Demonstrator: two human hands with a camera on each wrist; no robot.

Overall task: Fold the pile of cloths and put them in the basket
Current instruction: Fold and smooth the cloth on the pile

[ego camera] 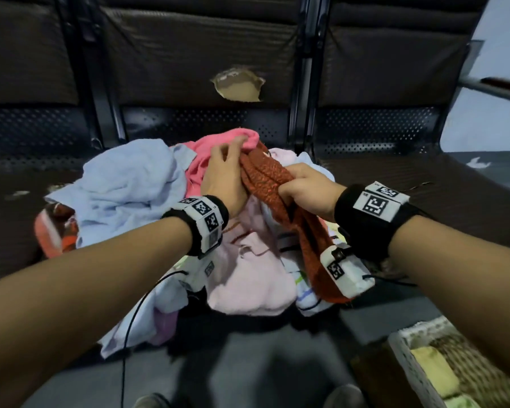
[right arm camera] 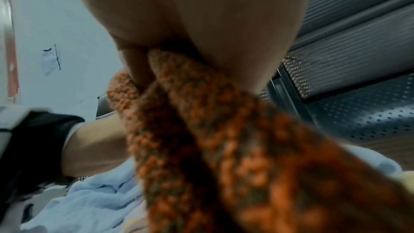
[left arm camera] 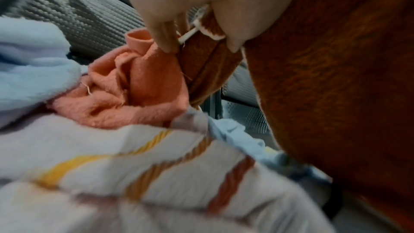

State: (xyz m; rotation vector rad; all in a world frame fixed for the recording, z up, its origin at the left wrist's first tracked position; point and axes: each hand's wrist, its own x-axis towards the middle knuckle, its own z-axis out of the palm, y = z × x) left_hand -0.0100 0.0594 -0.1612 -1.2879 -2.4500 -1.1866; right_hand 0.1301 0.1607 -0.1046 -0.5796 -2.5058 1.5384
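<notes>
Both hands (ego camera: 262, 184) around the bunched orange cloth (ego camera: 280, 201) above the pile (ego camera: 124, 184)

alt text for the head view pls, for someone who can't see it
Both hands grip a bunched rust cloth above a pile of cloths on a dark bench seat: left hand at its far end, right hand nearer. A basket with folded cloths sits lower right.

Dark bench seat (ego camera: 395, 184) carrying a heap of cloths (ego camera: 124, 187)

Floor (ego camera: 248, 363) below is bearing a woven basket (ego camera: 407, 360) at the lower right.
</notes>
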